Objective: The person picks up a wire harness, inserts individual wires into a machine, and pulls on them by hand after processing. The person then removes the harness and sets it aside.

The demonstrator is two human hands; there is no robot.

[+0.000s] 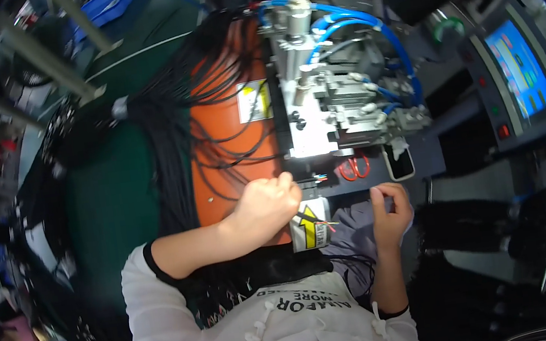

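My left hand [267,202] is closed in front of the machine, at the edge of the orange surface. A black cable [305,217] comes out from under its fingers. Thin coloured wires [326,224] fan out from that cable's stripped end. Just beyond the hand, another set of small coloured wire ends [320,178] lies at the machine's front. My right hand [393,217] is held up over my lap on the right, thumb and bent fingers apart, with nothing visible between them. The machine [312,131] has metal blocks and blue air hoses.
Many black cables [168,136] drape over the orange surface [218,171] on the left. A yellow arrow label [308,228] faces me below the machine. Red wire loops [355,168] and a phone [399,162] lie right of it. A control screen [520,69] stands far right.
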